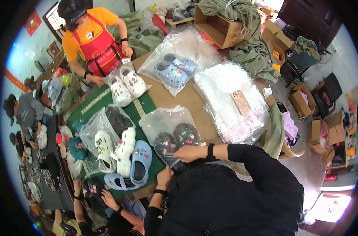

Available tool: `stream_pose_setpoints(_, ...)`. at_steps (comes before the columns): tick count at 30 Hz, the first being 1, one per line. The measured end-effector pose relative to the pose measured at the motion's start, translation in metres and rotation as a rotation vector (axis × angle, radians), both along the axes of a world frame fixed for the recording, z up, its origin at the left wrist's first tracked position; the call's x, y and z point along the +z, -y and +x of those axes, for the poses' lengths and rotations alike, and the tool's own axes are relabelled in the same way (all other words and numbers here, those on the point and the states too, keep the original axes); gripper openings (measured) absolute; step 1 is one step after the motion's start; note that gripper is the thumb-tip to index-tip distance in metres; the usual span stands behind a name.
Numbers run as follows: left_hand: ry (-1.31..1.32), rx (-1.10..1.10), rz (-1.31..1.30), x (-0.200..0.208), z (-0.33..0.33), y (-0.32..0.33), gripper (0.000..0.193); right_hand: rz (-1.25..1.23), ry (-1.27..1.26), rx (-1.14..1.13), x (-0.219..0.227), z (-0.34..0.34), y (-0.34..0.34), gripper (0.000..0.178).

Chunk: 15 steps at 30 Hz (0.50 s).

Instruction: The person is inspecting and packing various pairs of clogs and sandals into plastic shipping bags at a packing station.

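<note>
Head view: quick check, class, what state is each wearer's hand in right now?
Left hand: at the clear bag's near edge; its grip cannot be told.
Right hand: closed, holding that bag's edge, dark clogs inside.

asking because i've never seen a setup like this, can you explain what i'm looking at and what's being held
No machine here, just someone working bare-handed. The one picture comes from a fisheye camera on their head, looking down, so straight edges bend. The right hand pinches the lower edge of a clear bag around dark clogs; the left hand is at that edge too, its grip hard to make out. On the table are loose blue clogs, loose white clogs, bagged blue clogs and a stack of bags with a phone on top. Across it, a co-worker handles bagged white clogs; the lower-left hands are someone else's.
</note>
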<state>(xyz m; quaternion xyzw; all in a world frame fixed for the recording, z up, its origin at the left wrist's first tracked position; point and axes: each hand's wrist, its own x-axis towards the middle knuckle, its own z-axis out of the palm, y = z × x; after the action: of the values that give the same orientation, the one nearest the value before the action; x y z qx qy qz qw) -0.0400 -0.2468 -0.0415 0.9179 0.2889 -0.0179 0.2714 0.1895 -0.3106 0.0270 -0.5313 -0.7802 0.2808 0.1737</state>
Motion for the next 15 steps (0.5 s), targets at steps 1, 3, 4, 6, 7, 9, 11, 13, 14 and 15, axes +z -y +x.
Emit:
stream_pose_setpoints(1, 0.015, -0.015, -0.014, 0.003, 0.005, 0.0, 0.015, 0.175, 0.107, 0.028, -0.007, 0.004, 0.005, 0.024)
stream_pose_setpoints(3, 0.046, -0.006, 0.007, 0.003, 0.002, 0.002, 0.014, 0.43, 0.237, 0.044, 0.006, 0.003, 0.014, 0.018)
stream_pose_setpoints(4, 0.039, -0.003, 0.026, 0.0, -0.001, 0.003, 0.014, 0.451, 0.268, 0.005, 0.004, 0.005, 0.018, 0.018)
stream_pose_setpoints(6, 0.036, -0.019, 0.054, 0.003, 0.002, 0.005, 0.013, 0.479, 0.307, -0.053, 0.003, 0.018, 0.029, 0.018)
stream_pose_setpoints(7, 0.041, -0.008, 0.043, 0.005, 0.003, 0.005, 0.014, 0.501, 0.336, -0.139, 0.004, 0.025, 0.036, 0.021)
stream_pose_setpoints(9, 0.043, -0.012, 0.035, 0.008, 0.001, 0.007, 0.014, 0.523, 0.364, -0.242, 0.001, 0.034, 0.052, 0.024)
stream_pose_setpoints(11, 0.074, -0.047, 0.172, 0.008, 0.0, 0.007, 0.009, 0.422, 0.447, -0.441, -0.003, 0.042, 0.065, 0.031)
stream_pose_setpoints(13, 0.057, -0.067, 0.198, 0.008, -0.002, 0.004, 0.01, 0.371, 0.402, -0.531, -0.006, 0.041, 0.069, 0.035)
stream_pose_setpoints(14, 0.039, -0.067, 0.15, 0.009, 0.0, 0.002, 0.012, 0.367, 0.406, -0.586, -0.007, 0.042, 0.073, 0.034)
stream_pose_setpoints(15, 0.02, -0.068, 0.102, 0.009, 0.003, 0.001, 0.015, 0.363, 0.41, -0.643, -0.008, 0.042, 0.077, 0.034)
